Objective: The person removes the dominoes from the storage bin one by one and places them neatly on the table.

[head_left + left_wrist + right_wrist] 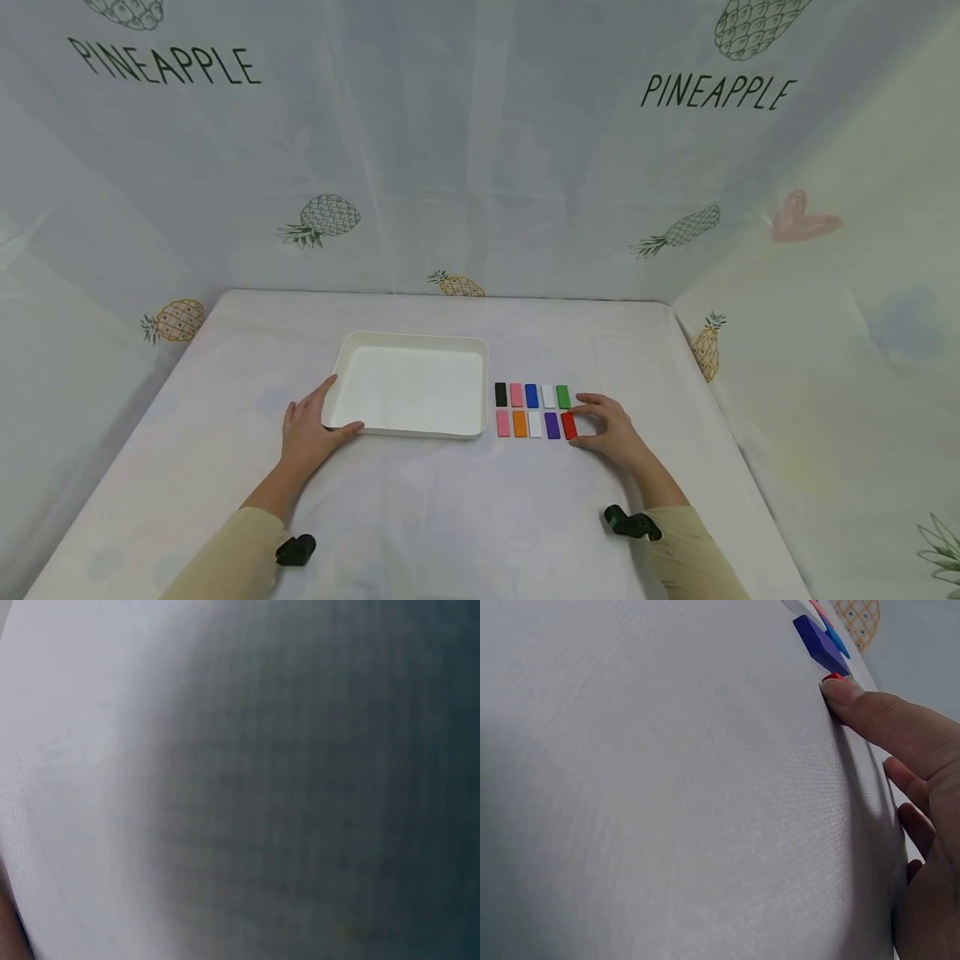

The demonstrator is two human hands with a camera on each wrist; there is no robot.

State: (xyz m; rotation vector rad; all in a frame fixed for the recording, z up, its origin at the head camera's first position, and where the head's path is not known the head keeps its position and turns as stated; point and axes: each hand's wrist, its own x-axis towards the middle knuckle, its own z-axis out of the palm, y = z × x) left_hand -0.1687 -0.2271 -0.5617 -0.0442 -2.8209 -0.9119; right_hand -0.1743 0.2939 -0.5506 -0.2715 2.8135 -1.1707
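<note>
A shallow white tray (408, 433) lies on the table, its near left corner between the spread thumb and fingers of my left hand (307, 433). The thumb rests at the front rim and the index fingertip at the left rim. To the tray's right, small coloured blocks stand in two rows. My right hand (611, 429) pinches the red block (569, 426) by its ends, at the right of the near row. In the right wrist view, the thumb covers most of the red block (834, 676), with the purple block (819, 643) just beyond. A dark blur hides the left hand's work in the left wrist view.
Beside the purple block (552, 425) are white (535, 425), orange (520, 423) and pink (502, 423) blocks. Behind stand green (563, 397), white (548, 396), blue (532, 396), pink (516, 395) and black (501, 394) ones. A pineapple-print curtain (480, 167) surrounds the table.
</note>
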